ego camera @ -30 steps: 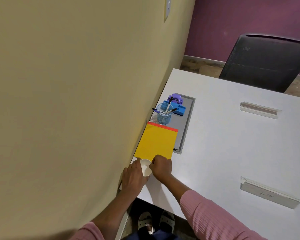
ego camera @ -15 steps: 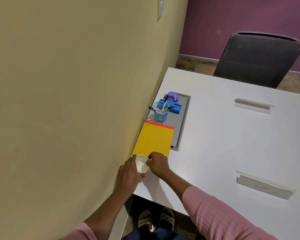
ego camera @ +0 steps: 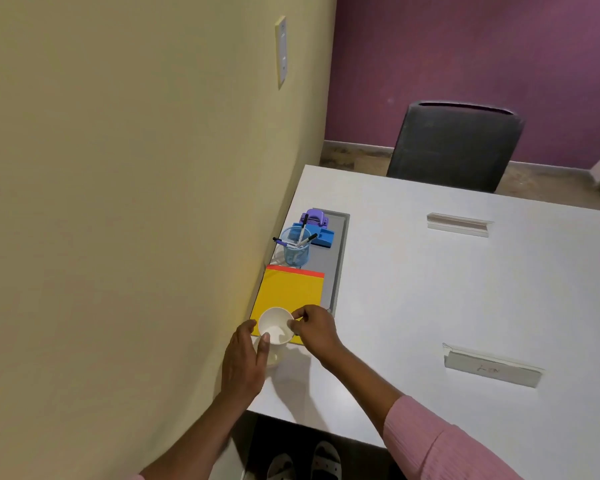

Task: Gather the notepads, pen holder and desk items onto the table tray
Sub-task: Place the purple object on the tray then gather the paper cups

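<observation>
A white paper cup (ego camera: 275,330) stands at the near edge of the yellow notepad (ego camera: 289,293) with its red top strip. My right hand (ego camera: 315,327) pinches the cup's rim on the right. My left hand (ego camera: 245,358) wraps around the cup's left side and lower wall. The notepad lies over the near end of the grey table tray (ego camera: 336,252) beside the wall. Farther along the tray stand a blue mesh pen holder (ego camera: 296,247) with several pens, a blue desk item (ego camera: 321,235) and a purple hole punch (ego camera: 314,216).
The white table (ego camera: 447,306) runs along a yellow wall (ego camera: 136,220) on the left. Two cable slots (ego camera: 459,225) (ego camera: 492,367) are set in the tabletop. A dark office chair (ego camera: 454,145) stands at the far end. Sandalled feet show below the near edge.
Both hands have lifted the cup slightly and moved it forward onto the near edge of the yellow notepad. The camera has tilted up a little.
</observation>
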A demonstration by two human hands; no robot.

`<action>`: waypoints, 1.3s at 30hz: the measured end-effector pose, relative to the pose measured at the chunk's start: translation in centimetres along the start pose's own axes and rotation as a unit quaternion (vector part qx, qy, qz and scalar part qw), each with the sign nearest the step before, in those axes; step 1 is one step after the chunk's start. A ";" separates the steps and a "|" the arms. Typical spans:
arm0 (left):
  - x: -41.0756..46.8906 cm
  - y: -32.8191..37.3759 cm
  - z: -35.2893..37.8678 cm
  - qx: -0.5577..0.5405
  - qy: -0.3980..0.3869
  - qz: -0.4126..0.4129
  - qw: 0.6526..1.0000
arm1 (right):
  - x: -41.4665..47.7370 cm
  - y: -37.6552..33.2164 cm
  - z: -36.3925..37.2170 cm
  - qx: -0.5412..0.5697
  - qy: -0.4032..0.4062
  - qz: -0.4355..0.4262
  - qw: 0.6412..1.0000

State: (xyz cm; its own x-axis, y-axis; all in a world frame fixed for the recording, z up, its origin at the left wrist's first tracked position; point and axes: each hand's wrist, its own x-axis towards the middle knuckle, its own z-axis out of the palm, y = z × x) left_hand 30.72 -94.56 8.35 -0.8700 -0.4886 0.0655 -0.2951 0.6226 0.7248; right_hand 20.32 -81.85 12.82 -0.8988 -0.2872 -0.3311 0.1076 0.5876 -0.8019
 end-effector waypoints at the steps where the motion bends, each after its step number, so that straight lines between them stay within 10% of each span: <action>1: 0.2 0.3 0.2 -0.001 0.001 0.011 1.000 | -0.3 0.0 -0.4 0.006 0.010 0.004 1.000; 25: -1.1 17.2 11.8 -0.113 -0.103 0.215 0.965 | -9.9 8.3 -17.0 0.171 0.261 0.143 0.939; 39: -9.7 29.7 23.4 0.114 -0.229 0.378 0.890 | -15.1 22.6 -32.3 0.180 0.329 0.173 0.911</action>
State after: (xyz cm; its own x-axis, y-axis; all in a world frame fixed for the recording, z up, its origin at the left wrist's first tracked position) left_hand 21.18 -57.03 13.14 -0.9081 0.3904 0.1512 0.4160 0.8007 0.4311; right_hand 22.57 -39.78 15.73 -0.8319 0.4530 -0.3205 0.4590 0.2371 -0.8562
